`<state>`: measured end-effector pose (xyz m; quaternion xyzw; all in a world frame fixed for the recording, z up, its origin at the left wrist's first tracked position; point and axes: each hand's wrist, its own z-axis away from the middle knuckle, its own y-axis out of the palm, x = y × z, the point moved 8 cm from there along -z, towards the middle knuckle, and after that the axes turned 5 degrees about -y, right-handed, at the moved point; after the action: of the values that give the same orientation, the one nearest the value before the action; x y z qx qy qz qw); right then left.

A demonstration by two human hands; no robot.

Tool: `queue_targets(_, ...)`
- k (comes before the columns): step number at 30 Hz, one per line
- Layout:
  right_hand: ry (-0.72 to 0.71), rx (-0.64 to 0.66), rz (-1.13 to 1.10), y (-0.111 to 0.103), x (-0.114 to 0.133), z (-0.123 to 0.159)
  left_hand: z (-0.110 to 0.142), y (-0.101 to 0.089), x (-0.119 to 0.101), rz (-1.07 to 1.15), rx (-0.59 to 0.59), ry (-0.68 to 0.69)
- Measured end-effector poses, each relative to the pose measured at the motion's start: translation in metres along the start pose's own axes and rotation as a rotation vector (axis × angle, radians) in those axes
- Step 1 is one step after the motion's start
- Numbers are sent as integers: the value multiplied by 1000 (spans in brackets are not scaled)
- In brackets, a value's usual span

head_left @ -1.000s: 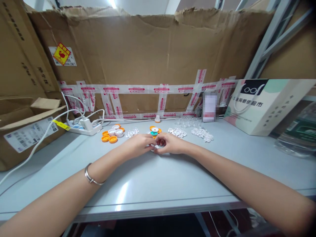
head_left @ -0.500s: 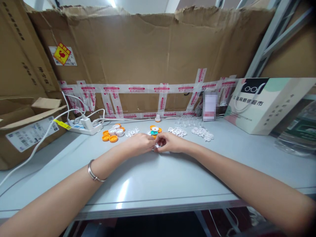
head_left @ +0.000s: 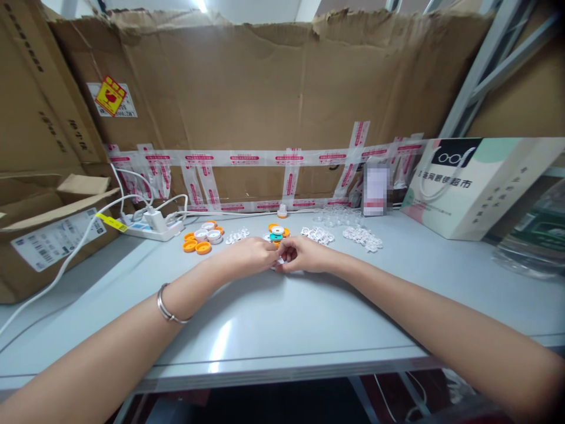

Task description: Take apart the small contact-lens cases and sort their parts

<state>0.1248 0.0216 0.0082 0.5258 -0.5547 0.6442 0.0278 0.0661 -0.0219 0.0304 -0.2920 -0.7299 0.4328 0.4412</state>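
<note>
My left hand (head_left: 251, 257) and my right hand (head_left: 311, 254) meet over the table, fingertips almost touching. Between them is a small white piece (head_left: 279, 261), mostly covered by the fingers, so its kind cannot be made out. The right thumb and fingers pinch it; the left fingers are closed against its other side. Just behind the hands lies a cluster of round orange, white and teal plastic parts, with a teal disc (head_left: 276, 237) among them. Small white ring-like parts (head_left: 318, 236) lie in a heap behind my right hand.
Orange cups (head_left: 203, 248) and white ones sit left of the hands, beside tiny white pieces (head_left: 238, 236). Clear plastic cups (head_left: 338, 217) and another white heap (head_left: 362, 239) lie right. A power strip (head_left: 152, 231), carton (head_left: 57, 235), paper bag (head_left: 454, 194) and water bottle (head_left: 534, 229) flank the table.
</note>
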Motion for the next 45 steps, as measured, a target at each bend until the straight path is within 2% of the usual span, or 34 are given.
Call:
queue_targets(11, 9, -19, -16, -1, -2, -1, 2, -5, -8, -100, -114, 98)
queue_targets(17, 1, -29, -6, -1, -4, -1, 1, -8, -6, -40, -171, 65)
queue_targets(20, 10, -30, -11, -1, -4, -1, 1, -8, -1, 52, -151, 6)
queue_targets(25, 13, -7, 16, -2, -1, 1, 3, -3, 18, 330, -95, -196)
queue_targets(28, 15, 6, 48, -3, 0, 3, 7, -1, 31, 626, -117, -359)
queue_targets(32, 14, 28, 75, -4, 3, 5, 14, 1, 42, 1198, -197, -596)
queue_targets(36, 8, 72, 80, -3, 8, 8, 18, -10, 42, 1588, -341, -679)
queue_targets(40, 12, 95, 95, -2, 12, 8, 21, -22, 44, 1779, -415, -710)
queue_targets(45, 16, 100, 101, -1, 11, 9, 28, -29, 53, 1779, -473, -764)
